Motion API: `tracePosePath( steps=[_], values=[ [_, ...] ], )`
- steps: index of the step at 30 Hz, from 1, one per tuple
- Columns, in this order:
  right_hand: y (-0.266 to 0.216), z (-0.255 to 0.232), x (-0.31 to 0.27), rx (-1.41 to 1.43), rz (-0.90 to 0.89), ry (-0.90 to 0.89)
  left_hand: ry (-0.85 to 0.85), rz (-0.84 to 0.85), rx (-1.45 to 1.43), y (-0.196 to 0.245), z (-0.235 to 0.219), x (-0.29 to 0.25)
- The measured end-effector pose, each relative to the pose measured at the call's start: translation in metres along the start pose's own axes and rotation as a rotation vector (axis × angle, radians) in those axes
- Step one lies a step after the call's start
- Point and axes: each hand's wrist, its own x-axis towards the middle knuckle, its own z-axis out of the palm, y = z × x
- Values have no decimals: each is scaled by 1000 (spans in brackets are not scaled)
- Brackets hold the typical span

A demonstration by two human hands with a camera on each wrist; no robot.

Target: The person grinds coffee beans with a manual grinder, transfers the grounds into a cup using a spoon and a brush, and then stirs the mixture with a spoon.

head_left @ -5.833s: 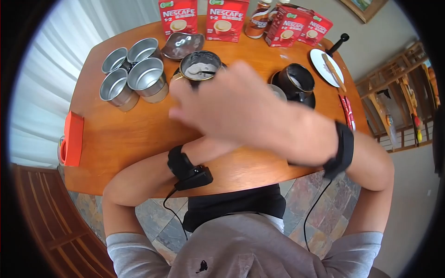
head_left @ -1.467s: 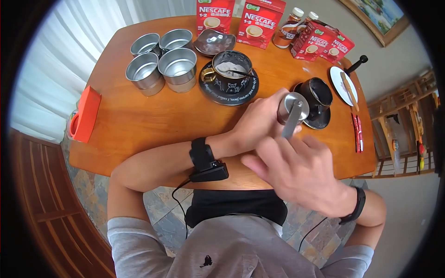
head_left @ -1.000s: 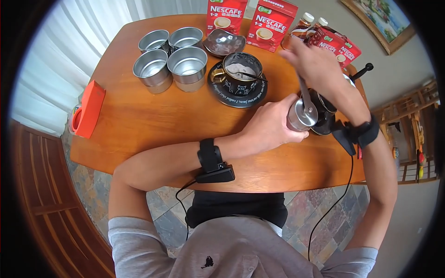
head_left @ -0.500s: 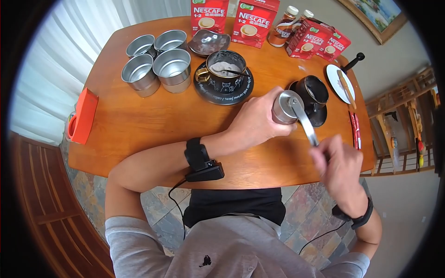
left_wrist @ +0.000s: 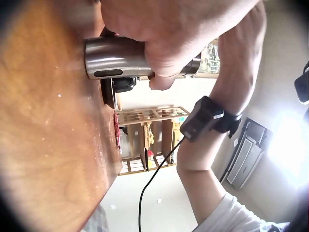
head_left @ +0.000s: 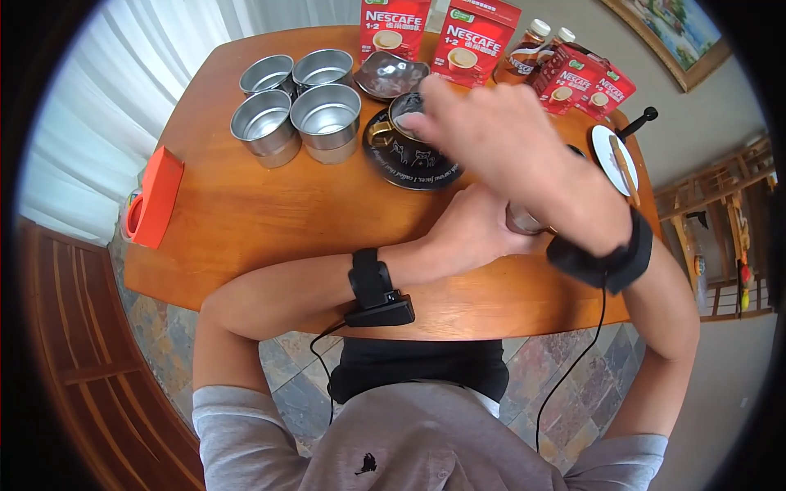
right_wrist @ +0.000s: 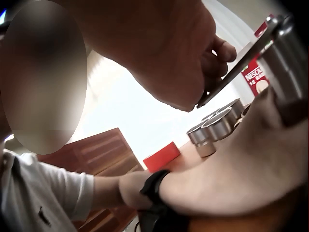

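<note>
My left hand [head_left: 463, 233] grips the steel body of a manual coffee grinder [left_wrist: 113, 55], which stands upright at the tabletop in the left wrist view. My right hand [head_left: 499, 135] curls its fingers at the end of the grinder's crank arm [right_wrist: 244, 65], which points out to the left over the left hand. In the head view the right hand and forearm hide the grinder's top and most of the crank. Behind the right fingers, a black cup with a gold handle [head_left: 381, 133], partly covered, stands on a black saucer [head_left: 422, 173].
Several metal canisters [head_left: 326, 110] stand at the back left, beside a dark wavy dish [head_left: 391, 75]. Red Nescafe boxes [head_left: 472, 41] and brown bottles [head_left: 521, 61] line the far edge. A white plate [head_left: 607, 159] lies right; an orange-red stand [head_left: 157, 198] sits at the left edge.
My right hand has swung round from the near right side to the far left of the grinder, turning the crank. The left hand keeps its grip on the body.
</note>
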Motion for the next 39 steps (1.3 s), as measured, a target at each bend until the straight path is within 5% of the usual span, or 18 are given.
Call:
tracePosePath(
  steps=[2, 5, 9, 17, 23, 29, 35, 39],
  values=[
    [36, 14, -1, -25, 13, 104, 10, -69, -36, 9, -4, -2],
    [72, 5, -21, 37, 275, -129, -10, -139, -60, 19, -7, -2],
    [99, -5, -84, 13, 347, -19, -45, -182, -32, 20, -9, -1],
    [35, -48, -178, -69, 571, -54, -33, -191, -17, 20, -6, -2],
    [-29, -69, -189, 40, 360, 6, -12, -134, 1, 16, -6, -3],
    [-63, -67, -137, 54, -25, -7, -25, -136, -30, 15, -6, -2],
    [-62, -33, -66, -21, -114, 55, -71, -162, -366, -4, -10, -8],
    [-41, -11, -27, 71, -63, 56, -39, -67, -239, -10, -2, -4]
  ],
)
